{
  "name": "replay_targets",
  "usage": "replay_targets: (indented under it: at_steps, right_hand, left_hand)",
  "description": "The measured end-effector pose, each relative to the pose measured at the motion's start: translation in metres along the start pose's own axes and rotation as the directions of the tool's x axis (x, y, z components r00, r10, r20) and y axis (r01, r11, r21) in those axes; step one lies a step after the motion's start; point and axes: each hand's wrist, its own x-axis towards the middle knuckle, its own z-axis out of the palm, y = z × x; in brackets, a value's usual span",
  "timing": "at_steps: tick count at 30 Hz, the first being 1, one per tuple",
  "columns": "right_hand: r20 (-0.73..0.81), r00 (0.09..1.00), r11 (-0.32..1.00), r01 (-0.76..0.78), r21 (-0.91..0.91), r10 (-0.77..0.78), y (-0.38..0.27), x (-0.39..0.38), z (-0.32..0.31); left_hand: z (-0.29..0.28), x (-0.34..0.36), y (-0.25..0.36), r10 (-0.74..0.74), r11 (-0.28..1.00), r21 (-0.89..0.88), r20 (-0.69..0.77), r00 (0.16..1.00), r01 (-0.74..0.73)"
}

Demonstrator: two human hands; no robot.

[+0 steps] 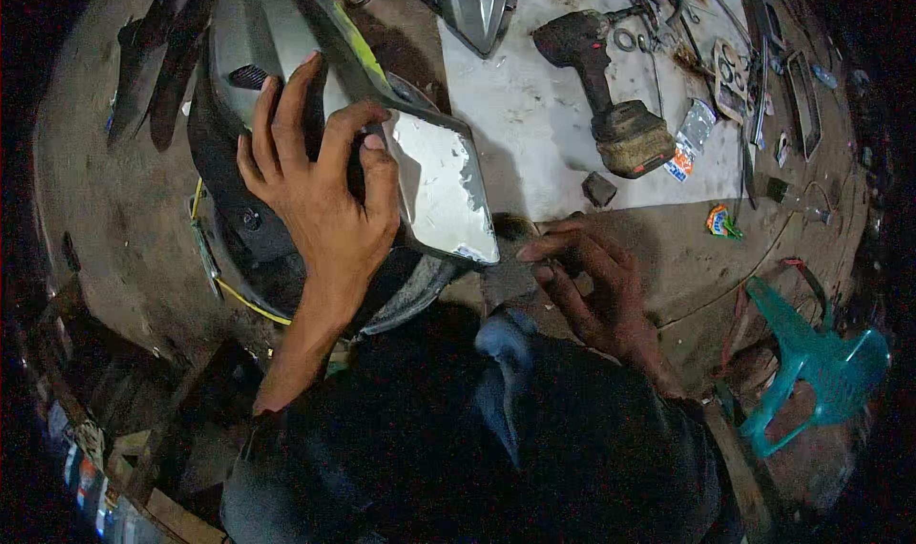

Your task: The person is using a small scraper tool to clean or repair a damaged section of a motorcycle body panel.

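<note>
In the head view, the grey fairing panel (277,29) with its yellow-green stripe lay left of centre, its ragged-edged white patch (444,196) facing up at me. I judged the step in hand to be steadying the panel while I worked at that patch. My left hand (322,189) rested over the panel, fingers spread and slightly bent, thumb and forefinger by the patch's left edge, closed around nothing that I could make out. My right hand (606,286) hung just beside the patch's lower right corner, thumb and forefinger parted by a narrow gap; I saw nothing between the tips. The next move, I reckoned, called for a firm left hand and a light, precise right fingertip at that corner. The cordless drill (611,115) lay well apart, on a white sheet (515,124).
</note>
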Motion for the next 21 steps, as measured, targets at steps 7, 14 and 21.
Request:
replay_targets:
  at_steps: [7, 14, 21]
  right_hand:
    - [0.01, 0.991, 0.987, 0.133, -0.088, -0.133, 0.005, 0.006, 0.008]
    - [0.024, 0.992, 0.992, 0.125, 0.031, -0.126, 0.012, 0.005, 0.014]
    - [0.036, 0.998, 0.997, 0.053, 0.05, -0.055, 0.014, 0.002, 0.016]
  left_hand:
    - [0.001, -0.002, 0.0, -0.001, 1.0, -0.013, 0.0, 1.0, 0.001]
    - [0.002, -0.004, -0.001, 0.012, 1.0, 0.013, -0.012, 1.0, -0.011]
    - [0.0, -0.001, 0.001, 0.016, 1.0, 0.008, -0.012, 1.0, -0.016]
